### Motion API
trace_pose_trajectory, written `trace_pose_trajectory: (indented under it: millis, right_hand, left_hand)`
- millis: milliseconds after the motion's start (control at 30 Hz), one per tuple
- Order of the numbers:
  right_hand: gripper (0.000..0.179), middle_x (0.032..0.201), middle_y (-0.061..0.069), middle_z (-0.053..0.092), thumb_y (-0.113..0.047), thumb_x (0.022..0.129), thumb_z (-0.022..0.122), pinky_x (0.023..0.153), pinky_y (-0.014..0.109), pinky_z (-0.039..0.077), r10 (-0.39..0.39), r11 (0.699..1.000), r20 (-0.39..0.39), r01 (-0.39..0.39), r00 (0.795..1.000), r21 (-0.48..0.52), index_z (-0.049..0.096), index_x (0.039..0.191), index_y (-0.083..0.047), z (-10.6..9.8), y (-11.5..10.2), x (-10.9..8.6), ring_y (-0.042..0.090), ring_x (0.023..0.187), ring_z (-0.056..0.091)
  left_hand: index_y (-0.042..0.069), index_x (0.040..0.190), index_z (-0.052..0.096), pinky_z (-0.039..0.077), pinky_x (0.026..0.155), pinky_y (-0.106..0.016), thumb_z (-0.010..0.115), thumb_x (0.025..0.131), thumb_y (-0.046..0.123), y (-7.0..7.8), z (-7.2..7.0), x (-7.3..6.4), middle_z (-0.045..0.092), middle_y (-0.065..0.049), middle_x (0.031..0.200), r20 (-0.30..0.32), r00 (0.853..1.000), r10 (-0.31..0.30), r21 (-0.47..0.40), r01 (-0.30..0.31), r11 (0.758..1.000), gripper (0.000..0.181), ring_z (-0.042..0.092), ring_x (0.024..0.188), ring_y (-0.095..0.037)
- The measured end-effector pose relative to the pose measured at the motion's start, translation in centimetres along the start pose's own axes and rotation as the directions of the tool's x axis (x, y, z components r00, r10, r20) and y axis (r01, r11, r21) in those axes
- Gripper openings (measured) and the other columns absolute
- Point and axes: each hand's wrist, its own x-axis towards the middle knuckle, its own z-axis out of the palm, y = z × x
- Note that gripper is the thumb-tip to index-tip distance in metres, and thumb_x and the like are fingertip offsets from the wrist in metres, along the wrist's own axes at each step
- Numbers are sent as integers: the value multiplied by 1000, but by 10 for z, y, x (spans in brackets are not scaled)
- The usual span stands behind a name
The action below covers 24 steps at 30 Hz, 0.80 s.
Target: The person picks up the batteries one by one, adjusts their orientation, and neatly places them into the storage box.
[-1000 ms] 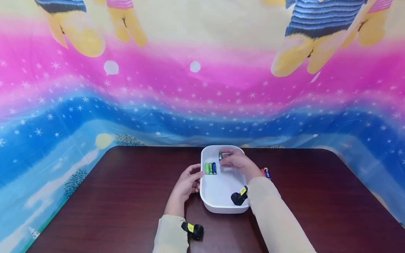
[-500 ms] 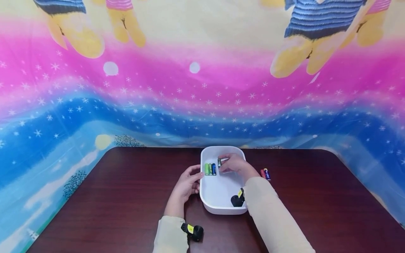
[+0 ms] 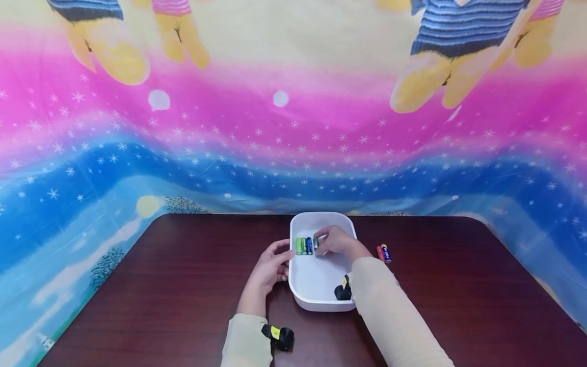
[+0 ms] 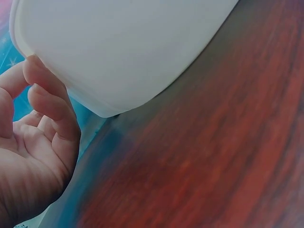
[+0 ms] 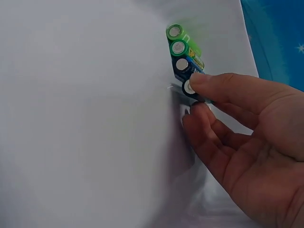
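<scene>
The right hand pinches a dark battery between thumb and fingers, low inside the white tray; in the right wrist view the thumb overlaps part of the flat silver end, a hold that probably leaves the battery's left flank free to lie against a neighbour. Immediately left of this grip, three batteries lie on their sides in a row: the blue battery just beside the held one, then the green battery, then the light green battery nearest the tray's left wall. All three turn a flat end towards the person, and the held one faces likewise, apparently so that the row shares one direction; whether it touches the blue one cannot be told. Farther left of the grip, outside that wall, the left hand rests with bent fingers, its thumb at the rim; it seems placed to steady the tray, though the views do not settle whether it pinches the rim or merely touches it. Right of the grip, beyond the opposite wall, a red battery and a navy battery lie side by side on the table, presumably set there for easy reach.
</scene>
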Motion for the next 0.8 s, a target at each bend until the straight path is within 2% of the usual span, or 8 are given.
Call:
trace_pose_trajectory:
  millis: [233, 500, 633, 800]
  right_hand:
    - [51, 79, 7, 65, -2, 71, 76, 62, 28, 51, 8, 1000, 29, -8, 1000, 11, 59, 119, 0, 1, 0, -1, 15, 64, 60]
    - [49, 81, 7, 65, -2, 74, 74, 61, 28, 52, 16, 1000, 33, -16, 999, 9, 58, 120, 1, 2, -1, -2, 15, 66, 61]
    - [50, 80, 8, 65, -2, 73, 74, 61, 28, 52, 15, 1000, 33, -16, 999, 16, 57, 121, 1, 2, -1, -2, 16, 67, 61]
    - [51, 79, 7, 65, -2, 74, 74, 62, 28, 52, 25, 999, 29, -26, 999, 19, 57, 121, 0, 2, -2, -2, 16, 67, 61]
  left_hand:
    - [8, 133, 42, 37, 41, -20, 60, 89, 17, 0, 1, 1, 51, -1, 64, 9, 1000, 3, -4, -3, 1000, 49, 44, 46, -9]
    - [8, 134, 40, 37, 41, -20, 60, 89, 16, 0, -1, 0, 50, 0, 66, 25, 1000, -5, -17, 5, 1000, 50, 44, 45, -9]
    - [6, 135, 38, 38, 42, -20, 57, 91, 13, 5, 0, -5, 50, 0, 65, 41, 999, -5, -17, 6, 1000, 49, 45, 46, -9]
    - [3, 135, 37, 38, 43, -20, 54, 91, 11, 17, 4, -17, 49, 0, 65, 45, 999, -1, -3, 1, 1000, 48, 45, 47, -9]
